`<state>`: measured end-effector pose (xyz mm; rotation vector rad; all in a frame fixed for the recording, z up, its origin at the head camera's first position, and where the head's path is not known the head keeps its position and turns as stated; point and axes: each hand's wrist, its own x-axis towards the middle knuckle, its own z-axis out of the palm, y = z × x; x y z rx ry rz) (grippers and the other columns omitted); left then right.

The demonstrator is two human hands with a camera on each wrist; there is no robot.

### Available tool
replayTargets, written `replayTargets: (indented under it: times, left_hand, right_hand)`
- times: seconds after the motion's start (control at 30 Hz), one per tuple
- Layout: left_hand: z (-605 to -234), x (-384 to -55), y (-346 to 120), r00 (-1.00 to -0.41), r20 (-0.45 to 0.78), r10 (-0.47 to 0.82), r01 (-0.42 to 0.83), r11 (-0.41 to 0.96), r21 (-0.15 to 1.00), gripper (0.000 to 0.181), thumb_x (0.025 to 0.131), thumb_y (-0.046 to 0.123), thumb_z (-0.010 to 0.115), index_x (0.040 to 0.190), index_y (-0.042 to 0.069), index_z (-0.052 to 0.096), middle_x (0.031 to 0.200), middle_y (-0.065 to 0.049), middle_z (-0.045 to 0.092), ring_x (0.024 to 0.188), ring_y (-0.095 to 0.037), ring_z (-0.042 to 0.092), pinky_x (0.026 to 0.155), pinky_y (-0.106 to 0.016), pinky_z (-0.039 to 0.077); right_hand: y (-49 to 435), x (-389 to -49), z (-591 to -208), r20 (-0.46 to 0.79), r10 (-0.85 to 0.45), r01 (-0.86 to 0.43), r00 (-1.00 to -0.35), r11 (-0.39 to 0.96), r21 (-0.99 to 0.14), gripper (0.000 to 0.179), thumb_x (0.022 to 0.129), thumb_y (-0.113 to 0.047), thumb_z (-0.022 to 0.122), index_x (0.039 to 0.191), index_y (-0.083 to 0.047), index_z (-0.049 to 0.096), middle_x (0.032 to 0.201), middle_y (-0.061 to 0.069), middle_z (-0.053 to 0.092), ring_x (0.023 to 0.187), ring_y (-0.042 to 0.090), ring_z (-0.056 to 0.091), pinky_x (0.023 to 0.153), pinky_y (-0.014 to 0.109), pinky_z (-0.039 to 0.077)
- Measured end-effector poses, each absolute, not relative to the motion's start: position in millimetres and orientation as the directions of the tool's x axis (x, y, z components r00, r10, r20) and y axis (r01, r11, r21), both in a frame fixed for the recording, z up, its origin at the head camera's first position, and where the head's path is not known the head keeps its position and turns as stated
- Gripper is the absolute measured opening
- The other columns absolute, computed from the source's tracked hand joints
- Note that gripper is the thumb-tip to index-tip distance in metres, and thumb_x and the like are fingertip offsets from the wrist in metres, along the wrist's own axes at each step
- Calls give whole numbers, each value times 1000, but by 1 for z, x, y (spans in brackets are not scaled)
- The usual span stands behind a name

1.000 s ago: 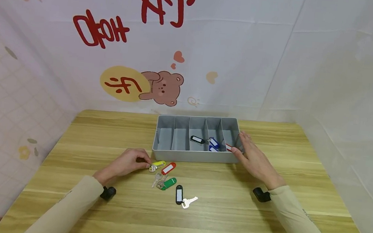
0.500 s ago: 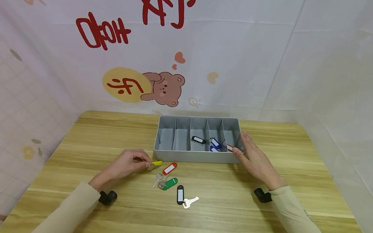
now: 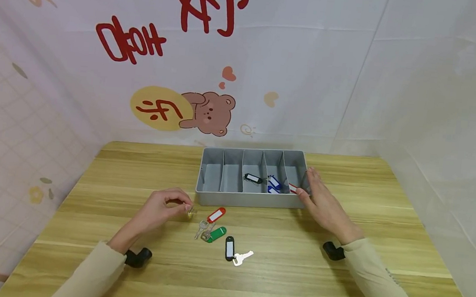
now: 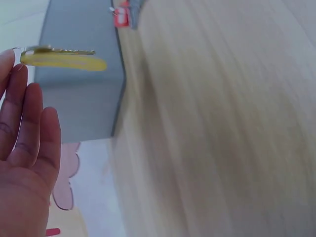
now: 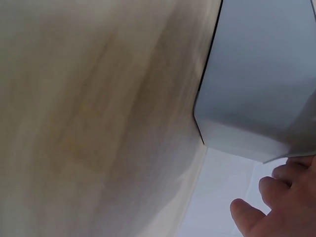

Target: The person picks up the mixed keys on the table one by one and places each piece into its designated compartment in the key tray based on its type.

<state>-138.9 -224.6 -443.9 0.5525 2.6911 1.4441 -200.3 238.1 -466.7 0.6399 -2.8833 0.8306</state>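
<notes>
Tag [image 4: 74, 62], yellow, with key [image 4: 59, 50], sits pinched in fingertips of left hand [image 3: 163, 207] near front-left corner of tray [image 3: 239, 200]; firm grip, clear of rim, serves best. Right hand [image 3: 326, 208], fingers straight, rests against tray: light pressure steadies it.

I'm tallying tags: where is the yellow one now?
In the head view, the yellow tag is left of centre, held in the left grip, by the near left corner of the gray tray.
</notes>
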Motion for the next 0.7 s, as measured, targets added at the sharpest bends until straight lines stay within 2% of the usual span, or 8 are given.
replayTargets:
  times: [0.13, 0.33, 0.47, 0.7]
  left_hand:
    - [-436, -135, -219, -937, 168, 306, 305, 485, 820, 5, 96, 15, 76, 98, 16, 80, 102, 7, 72, 101, -14, 66, 98, -52, 52]
    - [-424, -131, -206, -928, 246, 282, 355, 458, 815, 7, 94, 12, 78, 100, 13, 81, 107, 4, 74, 106, -16, 67, 99, -48, 53]
    - [-415, -131, -193, -934, 267, 237, 349, 442, 826, 7, 94, 12, 78, 100, 13, 81, 106, 3, 74, 107, -17, 66, 100, -52, 51]
    - [-405, -140, -173, -932, 318, 172, 361, 364, 859, 9, 96, 11, 75, 102, 7, 80, 105, 1, 74, 106, -16, 66, 100, -40, 51]
  right_hand:
    - [237, -199, -467, 191, -372, -416, -908, 756, -506, 76, 112, -37, 46, 163, 6, 11, 171, 23, 9, 155, 46, 13, 120, 62, 20]
    - [235, -197, -466, 193, -375, -419, -907, 748, -515, 71, 111, -31, 47, 162, 7, 14, 172, 18, 9, 156, 43, 13, 121, 61, 20]
    - [236, -197, -466, 194, -376, -421, -906, 752, -507, 71, 111, -31, 47, 162, 7, 15, 171, 19, 10, 156, 43, 14, 120, 61, 21]
    - [236, -198, -468, 194, -380, -425, -904, 752, -504, 71, 112, -32, 47, 162, 7, 15, 171, 22, 11, 156, 44, 15, 120, 62, 22]
